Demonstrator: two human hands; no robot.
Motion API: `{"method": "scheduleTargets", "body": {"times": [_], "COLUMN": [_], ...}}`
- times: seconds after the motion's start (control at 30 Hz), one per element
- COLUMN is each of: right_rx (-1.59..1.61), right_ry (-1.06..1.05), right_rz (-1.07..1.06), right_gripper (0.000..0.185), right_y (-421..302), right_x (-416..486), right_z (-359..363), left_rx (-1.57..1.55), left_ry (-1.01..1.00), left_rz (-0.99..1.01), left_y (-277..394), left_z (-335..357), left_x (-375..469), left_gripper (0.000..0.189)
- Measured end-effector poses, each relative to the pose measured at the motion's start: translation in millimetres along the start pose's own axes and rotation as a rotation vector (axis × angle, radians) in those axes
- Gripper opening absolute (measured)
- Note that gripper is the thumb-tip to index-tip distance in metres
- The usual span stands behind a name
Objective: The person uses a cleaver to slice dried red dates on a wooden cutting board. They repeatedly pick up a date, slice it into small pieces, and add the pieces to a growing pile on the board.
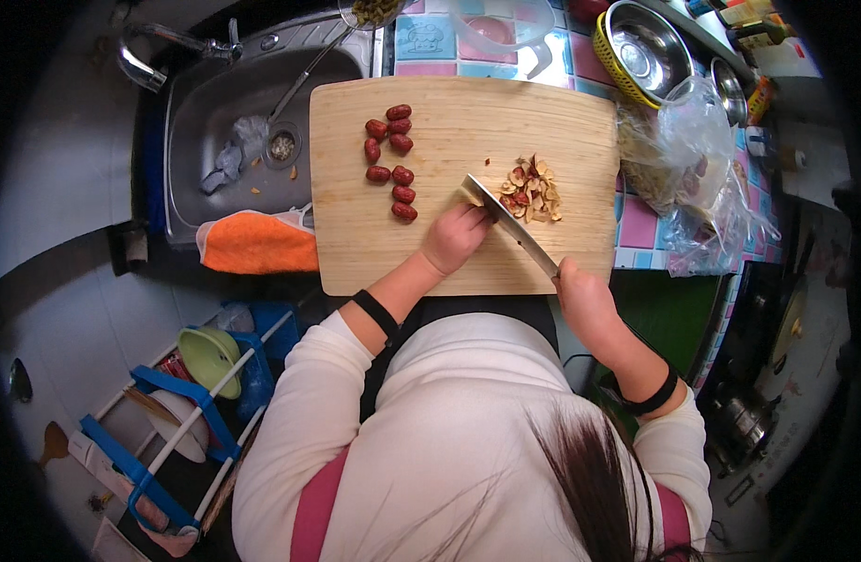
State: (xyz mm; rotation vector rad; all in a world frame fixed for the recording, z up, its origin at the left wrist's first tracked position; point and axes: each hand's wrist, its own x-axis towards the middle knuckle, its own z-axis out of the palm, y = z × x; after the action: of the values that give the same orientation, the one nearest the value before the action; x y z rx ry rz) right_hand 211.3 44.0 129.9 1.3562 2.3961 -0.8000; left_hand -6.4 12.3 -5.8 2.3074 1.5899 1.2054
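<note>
A wooden cutting board (465, 112) lies before me. My right hand (581, 288) grips the handle of a kitchen knife (518, 228), its blade slanting up and left across the board. Against the blade's left side, the fingertips of my left hand (460, 237) are bent down on the board; whatever lies under them is hidden. Just right of the blade is a pile of sliced red dates (532, 190), with a small red scrap (487, 161) above it. Several whole red dates (402, 194) sit in a loose cluster on the board's left part.
Left of the board is a steel sink (205, 154) with a faucet (142, 63) and a long-handled strainer (311, 70). An orange cloth (258, 242) hangs at its front edge. To the right lie clear plastic bags (697, 175), below a steel bowl (648, 53) in a yellow basket (603, 56).
</note>
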Motion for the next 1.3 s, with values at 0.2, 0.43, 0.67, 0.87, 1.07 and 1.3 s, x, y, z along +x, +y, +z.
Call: {"method": "scheduleTargets", "body": {"times": [0.2, 0.43, 0.67, 0.87, 1.07, 1.3], "right_rx": [0.002, 0.038, 0.039, 0.06, 0.153, 0.393], "right_ry": [-0.02, 0.028, 0.09, 0.034, 0.21, 0.194], "right_rz": [-0.003, -0.017, -0.047, 0.008, -0.105, 0.053], "right_gripper": [0.016, 0.014, 0.008, 0.008, 0.01, 0.015], "right_y": [-5, -5, -6, -8, -7, 20], "right_x": [8, 18, 24, 23, 43, 28], "right_z": [0, 15, 25, 26, 29, 11], "left_rx": [0.027, 0.042, 0.025, 0.06, -0.015, -0.061], "left_ry": [0.007, -0.045, -0.032, -0.024, 0.004, 0.065], "left_rz": [-0.02, -0.068, -0.083, -0.081, -0.081, -0.468], "left_y": [-1, 1, -1, 3, 14, 14], "left_z": [2, 1, 2, 10, 12, 12], "left_x": [1, -1, -1, -7, -3, 22], "left_gripper": [0.013, 0.013, 0.018, 0.017, 0.013, 0.009]}}
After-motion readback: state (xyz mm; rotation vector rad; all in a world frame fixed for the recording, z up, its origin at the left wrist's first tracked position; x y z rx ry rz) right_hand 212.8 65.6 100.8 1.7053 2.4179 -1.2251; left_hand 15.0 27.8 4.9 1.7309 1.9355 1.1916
